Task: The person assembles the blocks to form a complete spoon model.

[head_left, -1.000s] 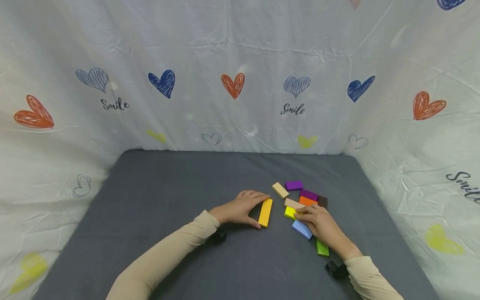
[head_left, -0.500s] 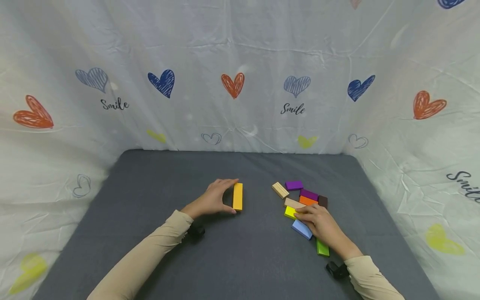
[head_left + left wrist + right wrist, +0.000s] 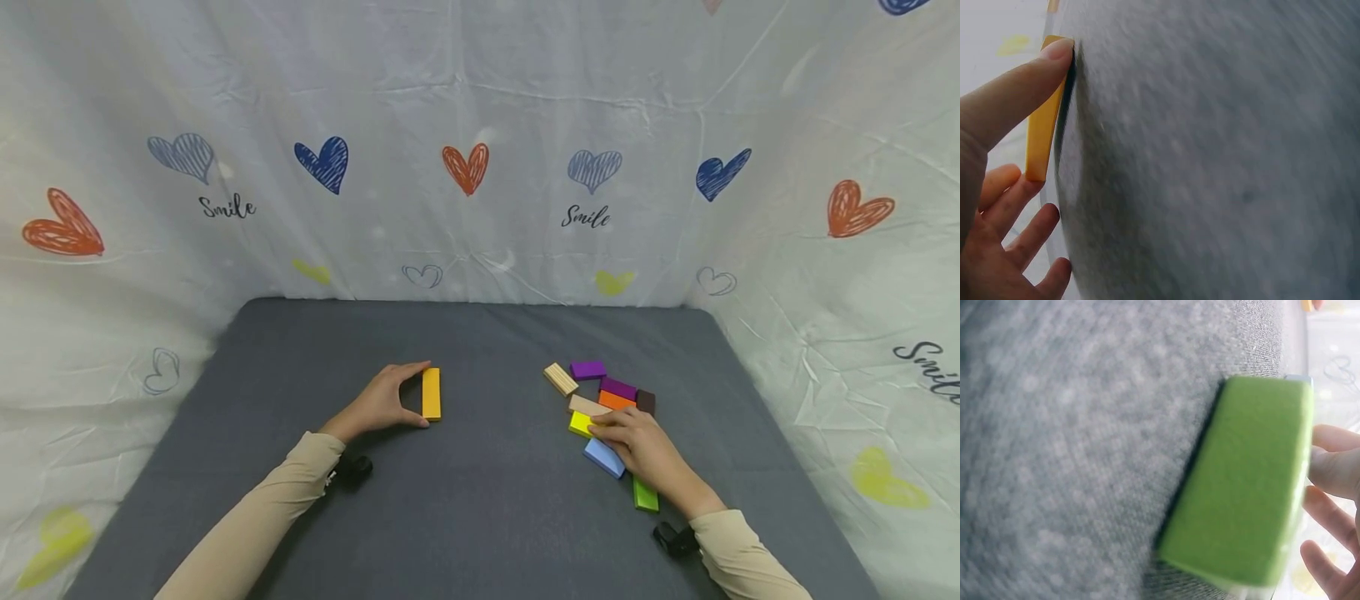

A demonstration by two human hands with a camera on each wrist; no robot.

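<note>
My left hand [image 3: 378, 404] pinches an amber-yellow wooden block [image 3: 431, 396] by its two ends, thumb at the near end and fingers at the far one. The left wrist view has this block [image 3: 1044, 137] close over the grey cloth, thumb on one end. On the right, the curled fingers of my right hand [image 3: 641, 446] grip the right part of a bright yellow block [image 3: 579, 424]. A light blue block [image 3: 603, 459] lies just below those fingers. Under the wrist is a green block [image 3: 645, 496], which fills much of the right wrist view and partly hides the fingers there.
Beyond the right hand lie a tan block [image 3: 588, 406], an orange block [image 3: 617, 402], a dark brown block [image 3: 645, 402], two purple blocks [image 3: 588, 370] and a striped pale wood block [image 3: 561, 379]. A white printed curtain [image 3: 480, 242] encloses the grey-covered table [image 3: 480, 517].
My left hand has carried the amber-yellow block leftward, away from the other blocks, and turned it nearly straight up and down in the head view. The right hand has stayed in place.
</note>
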